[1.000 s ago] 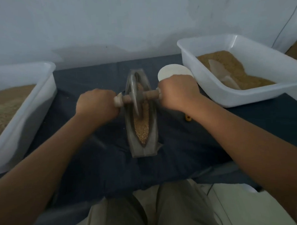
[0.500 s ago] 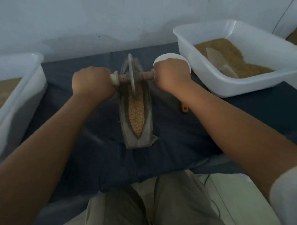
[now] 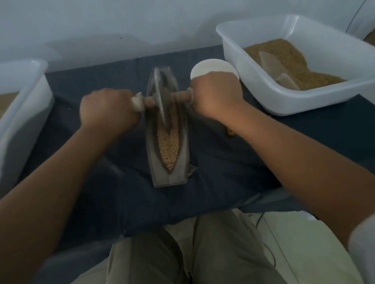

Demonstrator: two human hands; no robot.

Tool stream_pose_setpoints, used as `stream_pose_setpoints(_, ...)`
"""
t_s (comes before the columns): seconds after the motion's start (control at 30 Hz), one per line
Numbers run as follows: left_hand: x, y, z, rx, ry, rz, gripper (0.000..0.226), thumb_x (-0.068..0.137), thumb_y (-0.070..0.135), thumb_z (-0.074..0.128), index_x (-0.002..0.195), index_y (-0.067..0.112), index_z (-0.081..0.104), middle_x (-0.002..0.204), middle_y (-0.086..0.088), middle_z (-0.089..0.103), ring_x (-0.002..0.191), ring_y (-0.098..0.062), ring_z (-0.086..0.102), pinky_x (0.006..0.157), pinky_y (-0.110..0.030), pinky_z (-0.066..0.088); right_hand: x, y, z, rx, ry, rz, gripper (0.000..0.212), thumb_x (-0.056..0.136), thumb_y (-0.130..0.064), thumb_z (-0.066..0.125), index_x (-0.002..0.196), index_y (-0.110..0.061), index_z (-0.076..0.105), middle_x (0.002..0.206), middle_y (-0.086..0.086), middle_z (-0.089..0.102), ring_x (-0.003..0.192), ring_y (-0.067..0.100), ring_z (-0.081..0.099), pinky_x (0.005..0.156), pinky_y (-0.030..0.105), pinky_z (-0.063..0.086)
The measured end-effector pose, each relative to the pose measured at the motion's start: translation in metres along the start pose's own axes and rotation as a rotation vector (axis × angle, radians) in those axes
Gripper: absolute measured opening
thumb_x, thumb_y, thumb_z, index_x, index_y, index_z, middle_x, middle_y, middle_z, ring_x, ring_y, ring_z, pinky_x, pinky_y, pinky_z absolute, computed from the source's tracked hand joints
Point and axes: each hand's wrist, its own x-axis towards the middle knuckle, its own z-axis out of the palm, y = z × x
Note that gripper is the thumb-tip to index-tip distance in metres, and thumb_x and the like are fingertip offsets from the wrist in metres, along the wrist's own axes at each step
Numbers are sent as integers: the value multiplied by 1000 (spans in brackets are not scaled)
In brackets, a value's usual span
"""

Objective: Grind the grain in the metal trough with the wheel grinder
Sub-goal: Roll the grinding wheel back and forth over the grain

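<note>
Left hand [image 3: 108, 111]: your fingers are wrapped tight round the left end of the wooden axle handle [image 3: 149, 101], just left of the long, grey, boat-shaped metal trough [image 3: 154, 155].
Right hand [image 3: 214, 94]: it grips the handle's other end, just right of the trough; the knuckles face up.
Wheel grinder [image 3: 159, 98]: this thin grey metal disc stands on edge in the trough's groove, in its far half, with the axle crossing above both rims.
Change: half a second ago you had the wheel pushed up close to the trough's far tip. It now sits a little back toward the trough's middle, so the stroke looks to have turned and you are drawing it toward you.
Tan grain [image 3: 168, 146]: it fills the groove from under the wheel to the trough's near tip. The kernels there look whole.
Meaning: the near half seems barely worked, so carry this pull right through to the near tip. Judging by the grain, the grinding has plenty left to do.
Risk: keep both fists level, as a tilted disc could ride up the trough's wall and spill grain onto the dark blue cloth [image 3: 225, 161].
Beside the trough: a white plastic tub [image 3: 287, 108] of grain stands well to its right, and a round white lid [image 3: 209, 66] lies beyond your right hand.
</note>
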Motion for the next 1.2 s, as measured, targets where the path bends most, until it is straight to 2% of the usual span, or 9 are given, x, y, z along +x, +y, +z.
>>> stream_pose_setpoints(0.1, 26, 5, 0, -34, -51, -38, 38, 92, 51, 43, 76, 21, 59, 68, -1, 56, 65, -32, 61, 62, -35, 47, 28, -1, 1, -28, -20, 67, 29, 100, -24, 55, 72, -23, 47, 77, 1, 56, 74, 26, 57, 63, 34, 36)
stream_pose_setpoints(0.17, 18, 7, -6, -50, -71, -46, 38, 95, 51, 42, 76, 22, 60, 72, -3, 59, 69, -33, 64, 63, -35, 47, 22, -3, -4, -37, -47, 54, 30, 99, -22, 56, 71, -21, 47, 79, 3, 59, 75, 27, 61, 63, 35, 40)
stream_pose_setpoints(0.3, -34, -2, -17, -101, -127, 9, 33, 89, 53, 47, 69, 27, 53, 64, 6, 53, 56, -24, 51, 58, -32, 40, -26, -5, -16, -38, -51, -53, 28, 96, -24, 59, 69, -20, 52, 71, 3, 59, 65, 27, 60, 63, 40, 55)
stream_pose_setpoints(0.47, -79, -9, -29, -96, 33, 91, 46, 87, 47, 59, 60, 32, 25, 51, 13, 33, 43, -21, 33, 51, -23, 22, -60, -4, -18, -107, 62, -175, 39, 87, -29, 69, 62, -27, 38, 54, -2, 44, 44, 22, 43, 46, 26, 29)
stream_pose_setpoints(0.63, -11, 4, -17, -8, -64, 25, 35, 87, 41, 58, 62, 25, 40, 57, 5, 45, 54, -29, 56, 57, -30, 39, -10, 2, 10, -34, 40, -2, 34, 95, -31, 56, 64, -25, 45, 62, 0, 50, 56, 25, 51, 53, 28, 32)
stream_pose_setpoints(0.77, 24, 11, -22, -24, -139, -9, 28, 86, 38, 56, 65, 22, 49, 61, 4, 45, 60, -29, 53, 60, -34, 42, 20, 0, 7, -32, -35, 107, 26, 92, -22, 56, 66, -19, 53, 68, 3, 57, 62, 24, 54, 58, 33, 38)
stream_pose_setpoints(0.9, -18, 5, -23, -40, -116, 41, 33, 86, 42, 53, 62, 24, 41, 58, 7, 42, 59, -31, 59, 57, -31, 39, -15, 0, -6, -9, -56, -3, 30, 92, -28, 57, 63, -22, 49, 63, 2, 55, 57, 24, 53, 55, 32, 44)
stream_pose_setpoints(1.03, -73, -8, -31, -83, 25, 112, 40, 87, 50, 48, 59, 29, 29, 50, 11, 36, 43, -22, 38, 50, -25, 28, -59, -1, -19, -56, 66, -187, 39, 85, -31, 66, 59, -27, 38, 51, -5, 41, 42, 19, 40, 45, 24, 29)
stream_pose_setpoints(1.2, -45, -1, -19, -44, -9, 42, 41, 88, 45, 56, 58, 27, 34, 52, 10, 38, 45, -24, 42, 50, -25, 28, -24, 3, 3, -54, 28, -99, 36, 94, -36, 59, 63, -26, 45, 58, -3, 49, 50, 19, 46, 50, 27, 35)
